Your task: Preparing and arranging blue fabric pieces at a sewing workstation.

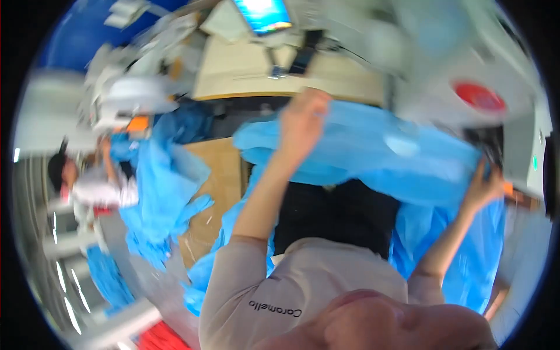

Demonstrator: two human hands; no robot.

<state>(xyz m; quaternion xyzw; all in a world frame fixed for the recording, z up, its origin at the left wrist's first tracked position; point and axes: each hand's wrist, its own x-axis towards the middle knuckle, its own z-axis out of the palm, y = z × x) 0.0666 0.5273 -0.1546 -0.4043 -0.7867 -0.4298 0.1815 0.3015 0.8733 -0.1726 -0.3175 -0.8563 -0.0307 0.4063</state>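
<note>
A long piece of thin light-blue fabric stretches across in front of me, above my lap. My left hand is closed in a fist over its left part; whether cloth is pinched inside is hidden and blurred. At the right end of the piece, my right hand grips the edge with bent fingers. More blue fabric hangs below my right forearm, and some lies beside my left arm.
Ahead is a pale table with a lit screen and a dark phone-like object. A white machine housing with a red oval stands right. Left are brown cardboard, heaped blue fabric and another person.
</note>
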